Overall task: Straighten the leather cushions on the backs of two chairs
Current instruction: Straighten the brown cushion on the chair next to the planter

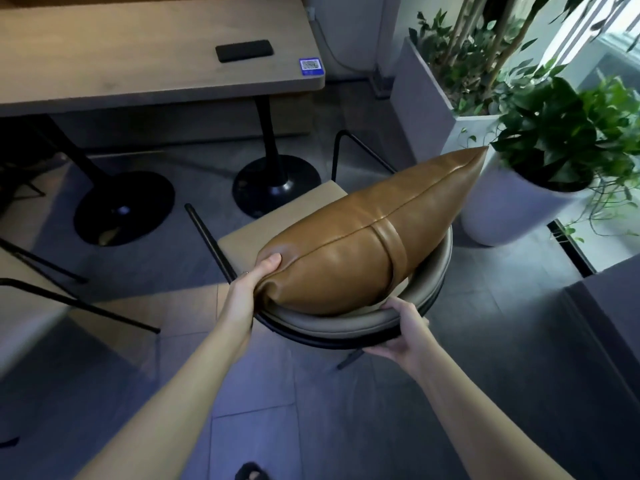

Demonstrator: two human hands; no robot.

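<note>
A tan leather cushion (374, 233) with a strap around its middle lies slanted across the curved grey backrest (332, 323) of a chair with a beige seat (277, 223). Its far corner points up and right toward the plants. My left hand (254, 282) grips the cushion's near left corner, thumb on top. My right hand (403, 329) holds the backrest's rim just below the cushion, fingers wrapped under the edge.
A wooden table (156, 71) with a black phone (244, 50) stands ahead on black pedestal bases (275, 183). White planters (512, 202) with green plants crowd the right. Part of another chair's black frame (69, 299) shows at left.
</note>
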